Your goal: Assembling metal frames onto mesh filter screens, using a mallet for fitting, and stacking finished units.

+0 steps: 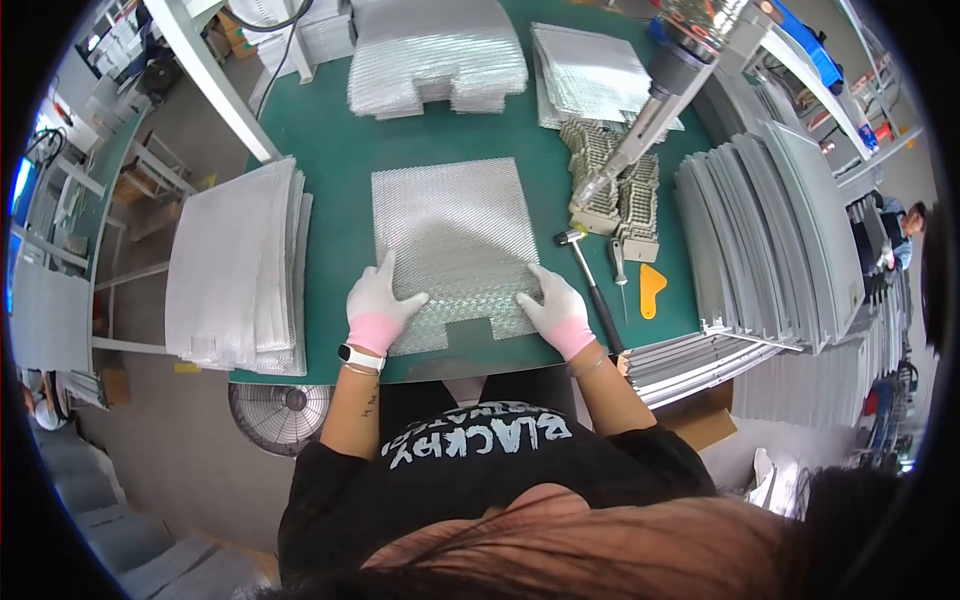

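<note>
A silvery mesh sheet point(455, 225) with a notch in its near edge lies on the green work table in front of me. My left hand point(380, 305), in a white glove with a pink cuff, rests at its left edge, fingers stretched and thumb spread onto the mesh. At the right edge is my right hand point(556, 312), gloved the same way, its thumb on the mesh and its fingers extended along the side. Both hands are open, though fingertips under the sheet's edges would be hidden. Right of that hand lies a hammer point(592, 280) with a black handle.
Beside the hammer are a screwdriver point(618, 265), a yellow scraper point(651, 291) and stacked beige blocks point(637, 205). Mesh stacks point(435, 50) stand at the back, pale sheets point(232, 265) at left, grey panels point(765, 235) at right. A powered tool point(665, 90) hangs over the blocks.
</note>
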`<state>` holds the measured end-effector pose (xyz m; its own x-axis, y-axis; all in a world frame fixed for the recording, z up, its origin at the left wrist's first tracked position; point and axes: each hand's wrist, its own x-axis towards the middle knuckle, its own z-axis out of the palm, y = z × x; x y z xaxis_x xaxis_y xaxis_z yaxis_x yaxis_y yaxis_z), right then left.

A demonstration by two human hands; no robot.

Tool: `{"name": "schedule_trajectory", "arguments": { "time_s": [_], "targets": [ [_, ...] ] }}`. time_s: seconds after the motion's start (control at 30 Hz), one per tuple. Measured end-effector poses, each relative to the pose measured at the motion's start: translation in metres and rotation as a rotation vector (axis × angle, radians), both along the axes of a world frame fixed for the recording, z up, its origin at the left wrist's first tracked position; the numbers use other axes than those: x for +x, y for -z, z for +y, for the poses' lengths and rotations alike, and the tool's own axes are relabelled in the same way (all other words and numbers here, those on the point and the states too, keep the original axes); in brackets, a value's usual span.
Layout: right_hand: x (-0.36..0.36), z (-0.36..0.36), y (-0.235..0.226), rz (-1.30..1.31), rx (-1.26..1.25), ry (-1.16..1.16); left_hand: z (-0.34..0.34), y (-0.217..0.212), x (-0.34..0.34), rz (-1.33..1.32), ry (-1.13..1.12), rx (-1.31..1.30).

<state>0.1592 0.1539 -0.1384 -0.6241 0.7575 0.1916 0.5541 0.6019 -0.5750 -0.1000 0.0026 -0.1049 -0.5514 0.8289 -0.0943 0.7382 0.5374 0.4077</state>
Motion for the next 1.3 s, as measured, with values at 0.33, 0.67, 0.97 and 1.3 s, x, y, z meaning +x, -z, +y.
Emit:
{"name": "schedule_trajectory", "arguments": {
  "time_s": [0.33,0.67,0.97,1.3],
  "targets": [
    [0.013,0.102,-0.041,-0.1,0.638,0.176,0.006,0.004,-0.022,0.194,0.306,-0.025],
    [0.028,0.126,-0.032,-0.252,0.665,0.083,-0.032,-0.016,0.023,0.147,0.284,-0.147],
    [0.038,0.122,-0.047,0.005,0.509,-0.033,-0.104,0.036,0.087,-0.551,0.722,0.525],
    [0.036,-0.073,-0.055,0.272,-0.433,-0.263,-0.119,0.105,0.111,-2.002,-0.547,0.514]
  ]
}}
